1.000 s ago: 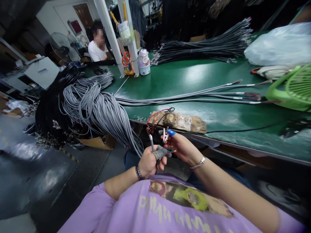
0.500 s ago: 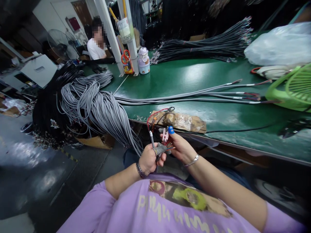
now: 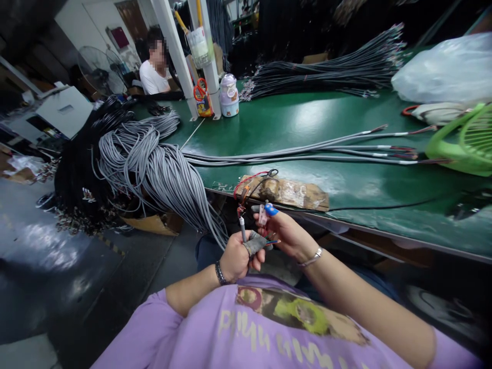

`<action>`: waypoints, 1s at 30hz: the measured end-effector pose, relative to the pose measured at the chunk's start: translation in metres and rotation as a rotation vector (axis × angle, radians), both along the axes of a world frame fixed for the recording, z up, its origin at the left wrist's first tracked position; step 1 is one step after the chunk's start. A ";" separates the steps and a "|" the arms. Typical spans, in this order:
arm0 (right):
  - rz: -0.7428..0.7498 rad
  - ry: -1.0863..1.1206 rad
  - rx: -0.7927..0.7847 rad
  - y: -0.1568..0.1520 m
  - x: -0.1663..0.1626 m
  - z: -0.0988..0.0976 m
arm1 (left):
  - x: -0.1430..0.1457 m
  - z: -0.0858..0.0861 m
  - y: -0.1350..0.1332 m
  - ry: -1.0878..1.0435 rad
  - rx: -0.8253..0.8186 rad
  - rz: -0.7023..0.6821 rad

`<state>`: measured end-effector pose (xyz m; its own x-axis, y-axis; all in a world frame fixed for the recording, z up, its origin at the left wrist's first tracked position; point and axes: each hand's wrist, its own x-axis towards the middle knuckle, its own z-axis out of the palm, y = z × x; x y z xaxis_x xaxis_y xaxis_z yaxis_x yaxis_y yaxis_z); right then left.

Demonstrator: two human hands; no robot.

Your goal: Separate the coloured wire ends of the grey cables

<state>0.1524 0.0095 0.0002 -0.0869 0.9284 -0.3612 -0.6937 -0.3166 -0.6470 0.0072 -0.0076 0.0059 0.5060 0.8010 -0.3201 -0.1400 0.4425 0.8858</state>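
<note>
My left hand (image 3: 235,259) is closed round the end of a grey cable (image 3: 243,229), its thumb in a grey finger cover, just below the table's front edge. Thin red and blue wires (image 3: 272,241) stick out of the cable end toward my right hand (image 3: 286,233). That hand pinches a small pink and white clip tool (image 3: 263,216); its fingertip wears blue tape. Red and black leads (image 3: 248,183) run up from the cable to a worn brown block (image 3: 286,192) on the green table (image 3: 346,182).
A thick bundle of grey cables (image 3: 154,169) hangs off the table at left beside black cables (image 3: 79,169). Long grey cables (image 3: 307,151) lie across the table; dark cables (image 3: 326,69) are stacked behind. A green fan (image 3: 467,141), a plastic bag (image 3: 446,72) and a seated person (image 3: 154,64) are around.
Both hands have stayed together in front of the table edge, shifting only slightly; the view has moved a little.
</note>
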 end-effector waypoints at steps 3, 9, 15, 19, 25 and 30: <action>-0.023 -0.026 0.023 0.000 0.000 -0.002 | 0.001 0.001 0.000 -0.032 0.010 0.046; -0.047 -0.043 0.017 0.001 -0.001 -0.001 | 0.006 0.003 0.003 -0.043 -0.025 0.092; -0.005 -0.019 0.065 0.000 0.002 0.002 | 0.008 0.000 0.004 -0.038 -0.065 0.107; -0.023 0.018 0.027 0.001 0.004 -0.001 | 0.009 -0.003 0.003 -0.047 -0.080 0.099; -0.013 0.014 0.023 0.002 0.004 -0.006 | 0.011 -0.003 0.004 -0.028 -0.107 0.103; -0.037 0.028 0.010 0.000 0.001 -0.004 | 0.009 -0.002 0.002 -0.036 -0.074 0.101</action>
<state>0.1534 0.0093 -0.0037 -0.0628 0.9347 -0.3498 -0.7228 -0.2843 -0.6299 0.0163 -0.0054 0.0040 0.4357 0.8234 -0.3636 -0.2181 0.4885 0.8448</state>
